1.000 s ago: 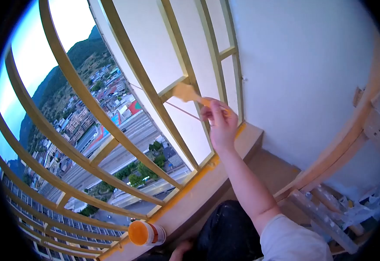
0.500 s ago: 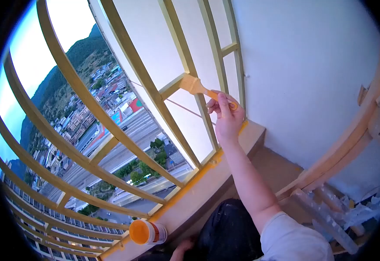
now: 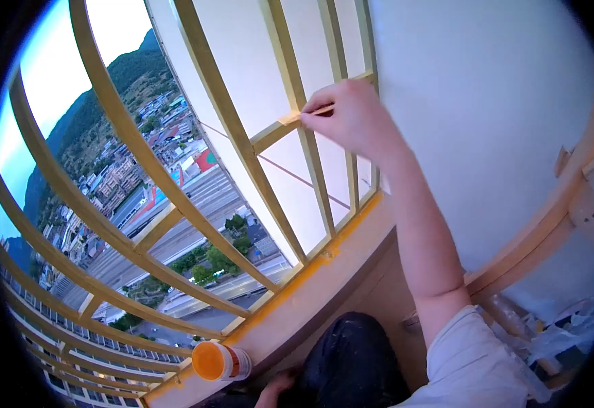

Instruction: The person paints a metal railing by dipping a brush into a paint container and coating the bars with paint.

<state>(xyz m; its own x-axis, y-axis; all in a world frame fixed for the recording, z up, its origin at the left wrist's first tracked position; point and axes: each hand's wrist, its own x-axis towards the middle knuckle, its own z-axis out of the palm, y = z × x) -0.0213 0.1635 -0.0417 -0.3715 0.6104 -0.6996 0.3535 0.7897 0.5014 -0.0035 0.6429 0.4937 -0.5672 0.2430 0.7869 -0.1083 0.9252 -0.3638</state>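
My right hand [image 3: 355, 115] is closed around the handle of a paintbrush [image 3: 289, 118]. The bristles lie on the short crossbar [image 3: 268, 138] between two upright bars of the yellow-brown railing [image 3: 210, 81]. My left hand [image 3: 278, 385] is low at the bottom of the view, beside my knee; its fingers are too dark and partly hidden to make out. A small white tub [image 3: 240, 364] of orange-yellow paint [image 3: 208, 360] stands on the ledge to the left of that hand.
Orange paint marks the ledge [image 3: 295, 299] along the railing's foot. On the right are a white wall [image 3: 467, 102], a curved wooden piece [image 3: 548, 231] and plastic-wrapped items [image 3: 562, 340]. Buildings and a road lie far below beyond the bars.
My right hand has risen and turned over, its back now facing up. The brush has tilted from flat across the bar to lying along the crossbar. The view has shifted slightly.
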